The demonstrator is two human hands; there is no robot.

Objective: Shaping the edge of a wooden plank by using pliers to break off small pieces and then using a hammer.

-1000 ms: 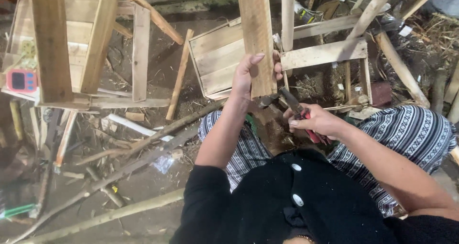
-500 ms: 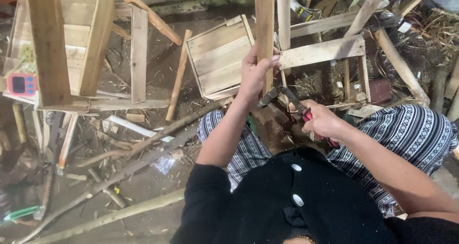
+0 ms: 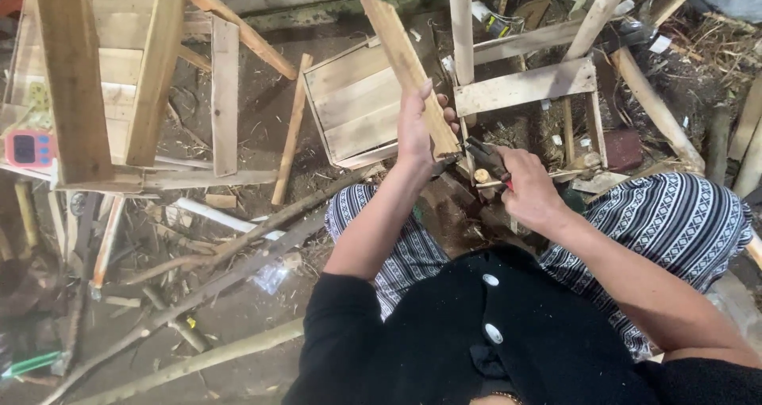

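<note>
1. Now held up in the left hand [image 3: 418,127]: a short wooden slat [image 3: 409,71], tilted, top end leaning away to the left, lower end close above the knees
2. Left hand wrapped round the slat's lower part, fingers curled over its far edge, thumb side toward the body
3. Right hand [image 3: 528,190] closed around a dark-handled tool [image 3: 486,157] with a touch of red at the grip, nose aimed at the slat's bottom end, just beside it; exact contact between tool and wood cannot be told
4. Judged as mid-work: slat free of any frame and in hand, tool brought up to its end, nothing visibly pulled out or fastened yet; nails or pegs at that end too small to make out
5. Beyond the hands, lying on the dirt floor [image 3: 262,119]: a small planked panel [image 3: 353,103], looking assembled
6. To the right of it, a rough frame of pale poles and a cross board [image 3: 524,86], seemingly unfinished
7. Far left, a larger wooden frame [image 3: 119,79] with a small red device [image 3: 28,148] at its edge
8. Scattered about: long sticks [image 3: 238,250] and offcuts on the floor, striped trousers [image 3: 675,214] on either side of the work
</note>
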